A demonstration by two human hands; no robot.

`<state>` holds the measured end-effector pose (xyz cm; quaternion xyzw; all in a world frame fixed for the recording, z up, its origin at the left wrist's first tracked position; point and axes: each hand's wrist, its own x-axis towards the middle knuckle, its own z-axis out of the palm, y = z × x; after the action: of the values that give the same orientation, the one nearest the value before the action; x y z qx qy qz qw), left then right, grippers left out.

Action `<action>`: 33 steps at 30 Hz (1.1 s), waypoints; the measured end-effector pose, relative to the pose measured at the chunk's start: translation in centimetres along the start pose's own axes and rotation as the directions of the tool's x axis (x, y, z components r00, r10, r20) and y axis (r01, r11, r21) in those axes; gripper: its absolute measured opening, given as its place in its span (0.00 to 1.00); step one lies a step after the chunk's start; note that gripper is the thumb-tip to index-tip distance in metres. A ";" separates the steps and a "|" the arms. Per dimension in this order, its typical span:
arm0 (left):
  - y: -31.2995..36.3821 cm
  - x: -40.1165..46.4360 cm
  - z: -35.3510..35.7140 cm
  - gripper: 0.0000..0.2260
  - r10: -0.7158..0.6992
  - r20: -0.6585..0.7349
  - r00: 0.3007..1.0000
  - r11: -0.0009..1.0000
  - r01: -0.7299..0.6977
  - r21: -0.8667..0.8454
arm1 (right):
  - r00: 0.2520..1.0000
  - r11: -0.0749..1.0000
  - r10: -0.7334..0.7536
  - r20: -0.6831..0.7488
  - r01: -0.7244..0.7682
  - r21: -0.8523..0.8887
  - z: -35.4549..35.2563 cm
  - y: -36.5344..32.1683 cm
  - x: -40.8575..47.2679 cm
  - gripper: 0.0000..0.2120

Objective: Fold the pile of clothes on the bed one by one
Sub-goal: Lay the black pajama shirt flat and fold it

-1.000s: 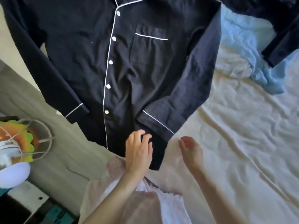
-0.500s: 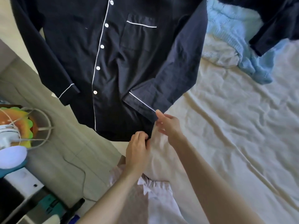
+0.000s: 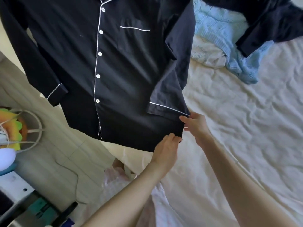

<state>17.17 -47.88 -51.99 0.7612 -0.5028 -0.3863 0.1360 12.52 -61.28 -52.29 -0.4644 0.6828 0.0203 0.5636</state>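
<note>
Head view showed a dark navy pyjama shirt (image 3: 124, 71) with white piping and white buttons spread across the upper left and centre of the frame, lying partly on the cream bed sheet (image 3: 237, 128) and overhanging its edge toward the floor at the left. At lower centre, the left hand (image 3: 165, 149) had its fingers curled round the shirt's bottom right corner, pinching the hem. Just above and to the right, the right hand (image 3: 196, 125) pinched the edge of the piped sleeve cuff (image 3: 167, 108) that lay over the shirt's side. In the upper right of the frame a light blue knitted garment (image 3: 218, 35) lay rumpled on the sheet, with another dark garment (image 3: 270, 23) draped over it. At the left edge stood a wire-framed object with orange and green colours (image 3: 14, 125). No brand, label or writing could be read anywhere.
</note>
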 end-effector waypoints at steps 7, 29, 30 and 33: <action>-3.2 -1.8 -1.5 0.17 -0.100 0.296 0.950 0.988 0.131 -0.086 | 0.978 0.978 0.008 -0.208 -0.051 -0.203 -1.2 2.2 0.4 0.08; -4.4 4.3 -16.2 0.18 -0.571 0.352 0.742 0.082 0.478 -0.875 | 0.900 0.894 -0.418 0.123 0.384 0.231 3.7 -3.4 -9.5 0.10; -5.4 4.1 -17.4 0.17 -0.624 0.242 0.743 0.192 0.445 -0.875 | 0.914 0.923 -0.377 0.148 0.357 0.147 4.0 -3.1 -9.4 0.08; -9.2 2.6 -21.1 0.11 -0.647 0.032 0.762 0.444 0.410 -0.796 | 0.941 0.963 -0.263 0.214 0.271 -0.006 5.3 -2.8 -9.0 0.08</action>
<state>39.03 -49.78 -44.62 0.7932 0.0007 -0.4725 0.3842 17.71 -54.44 -45.74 -0.5579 0.5492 0.0050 0.6221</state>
